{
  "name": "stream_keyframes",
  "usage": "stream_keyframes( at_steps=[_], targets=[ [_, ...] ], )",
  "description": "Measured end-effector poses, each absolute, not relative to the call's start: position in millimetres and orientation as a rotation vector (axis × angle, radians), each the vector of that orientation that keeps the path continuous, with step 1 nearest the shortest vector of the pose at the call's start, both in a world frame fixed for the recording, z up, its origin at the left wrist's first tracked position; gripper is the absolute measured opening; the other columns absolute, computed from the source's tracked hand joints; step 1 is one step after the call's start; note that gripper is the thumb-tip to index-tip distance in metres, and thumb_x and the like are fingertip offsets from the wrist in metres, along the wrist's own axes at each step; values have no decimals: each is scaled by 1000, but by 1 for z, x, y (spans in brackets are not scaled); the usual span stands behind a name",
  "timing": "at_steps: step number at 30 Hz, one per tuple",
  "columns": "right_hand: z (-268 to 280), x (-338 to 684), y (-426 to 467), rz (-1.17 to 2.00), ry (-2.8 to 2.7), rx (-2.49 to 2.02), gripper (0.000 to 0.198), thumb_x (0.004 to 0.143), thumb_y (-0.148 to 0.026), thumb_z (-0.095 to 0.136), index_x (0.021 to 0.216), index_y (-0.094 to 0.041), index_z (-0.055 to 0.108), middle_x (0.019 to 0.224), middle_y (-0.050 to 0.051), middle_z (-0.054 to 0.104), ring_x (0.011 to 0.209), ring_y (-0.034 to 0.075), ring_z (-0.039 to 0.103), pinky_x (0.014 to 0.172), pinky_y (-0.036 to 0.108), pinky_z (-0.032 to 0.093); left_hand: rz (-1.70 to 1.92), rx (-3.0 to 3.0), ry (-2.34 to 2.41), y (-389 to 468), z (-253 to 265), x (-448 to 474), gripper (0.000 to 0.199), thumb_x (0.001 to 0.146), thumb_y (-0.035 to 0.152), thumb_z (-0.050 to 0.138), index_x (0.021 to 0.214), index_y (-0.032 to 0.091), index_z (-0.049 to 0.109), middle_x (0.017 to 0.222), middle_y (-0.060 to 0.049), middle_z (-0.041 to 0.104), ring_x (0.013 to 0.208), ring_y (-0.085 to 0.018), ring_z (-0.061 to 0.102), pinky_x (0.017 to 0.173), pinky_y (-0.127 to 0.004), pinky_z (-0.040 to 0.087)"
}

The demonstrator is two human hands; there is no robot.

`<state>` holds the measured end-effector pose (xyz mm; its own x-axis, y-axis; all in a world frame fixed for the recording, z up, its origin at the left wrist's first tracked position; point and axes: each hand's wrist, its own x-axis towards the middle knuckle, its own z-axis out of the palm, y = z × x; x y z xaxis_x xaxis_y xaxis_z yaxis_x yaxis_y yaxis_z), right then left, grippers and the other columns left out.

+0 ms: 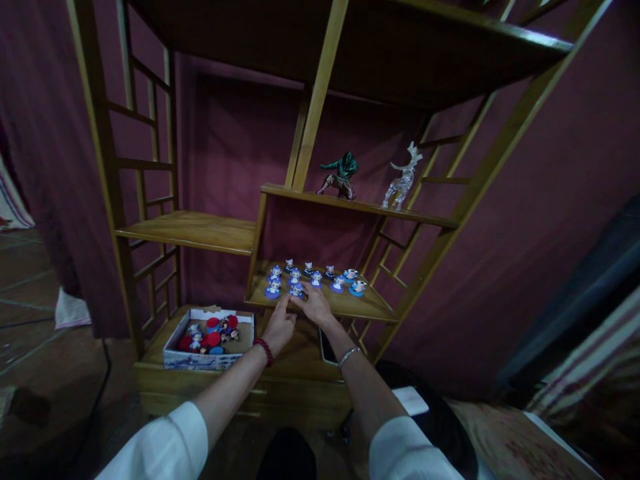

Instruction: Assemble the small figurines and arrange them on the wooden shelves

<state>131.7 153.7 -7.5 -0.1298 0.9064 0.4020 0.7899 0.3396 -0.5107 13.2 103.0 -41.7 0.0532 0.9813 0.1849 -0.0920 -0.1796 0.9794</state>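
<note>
Several small purple-and-white figurines on round bases stand in rows on a low wooden shelf [370, 307]. At the front edge, one figurine [296, 290] sits between the fingertips of my right hand [316, 305], thumb in front and index finger at its side. My left hand [281, 325] is just left of it, index finger stretched toward its base and the other fingers bent; whether it touches is unclear. Beside them stands another purple figurine [273, 289]. Dark-based figurines [309, 269] line the back, and blue-based ones [357, 288] are at the right.
An open cardboard box [210, 361] at lower left holds several figurines and red and blue round pieces. Above the hands, a shelf edge [370, 205] carries a dark green-hooded crouching figure [343, 175] and a clear deer statue [401, 180]. Wooden uprights [320, 93] frame the unit.
</note>
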Motion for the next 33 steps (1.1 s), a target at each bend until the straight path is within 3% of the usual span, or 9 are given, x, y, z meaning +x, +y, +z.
stream_keyframes(
  at_steps=[7, 15, 21, 27, 33],
  targets=[
    [-8, 133, 154, 187, -1961, -1493, 49, 67, -37, 60, 112, -22, 49, 100, 6, 60, 96, 20, 53, 81, 33, 42, 1383, 1278, 1008, 101, -38, 12, 59, 65, 4, 51, 121, 20, 43, 118, -9, 48, 90, -16, 54, 85, -31, 40],
    [-8, 133, 157, 171, -1957, -1494, 46, 67, -37, 60, 110, -23, 50, 97, 5, 61, 95, 19, 53, 80, 32, 42, 1379, 1228, 981, 99, -35, 11, 59, 64, 4, 52, 120, 19, 44, 104, -7, 57, 100, -18, 50, 88, -31, 37],
    [-7, 133, 155, 207, -1947, -1507, 48, 67, -37, 59, 112, -23, 49, 100, 5, 59, 97, 19, 52, 82, 33, 41, 1395, 1296, 1006, 100, -36, 11, 58, 64, 3, 50, 119, 19, 45, 105, -7, 57, 107, -20, 46, 92, -34, 35],
    [-4, 139, 150, 285, -1933, -1341, 51, 66, -35, 60, 113, -23, 47, 102, 4, 59, 94, 16, 53, 84, 33, 41, 1475, 1710, 1130, 93, -39, 8, 62, 62, 0, 41, 122, 16, 42, 127, -8, 42, 119, -19, 33, 102, -36, 24],
    [9, 143, 148, 384, -1936, -1188, 46, 70, -31, 57, 115, -25, 48, 107, 4, 57, 95, 15, 52, 79, 29, 44, 1144, 2316, 1388, 72, -34, 4, 71, 62, -1, 36, 130, 14, 29, 136, -7, 30, 120, -22, 29, 97, -36, 29]
  ],
)
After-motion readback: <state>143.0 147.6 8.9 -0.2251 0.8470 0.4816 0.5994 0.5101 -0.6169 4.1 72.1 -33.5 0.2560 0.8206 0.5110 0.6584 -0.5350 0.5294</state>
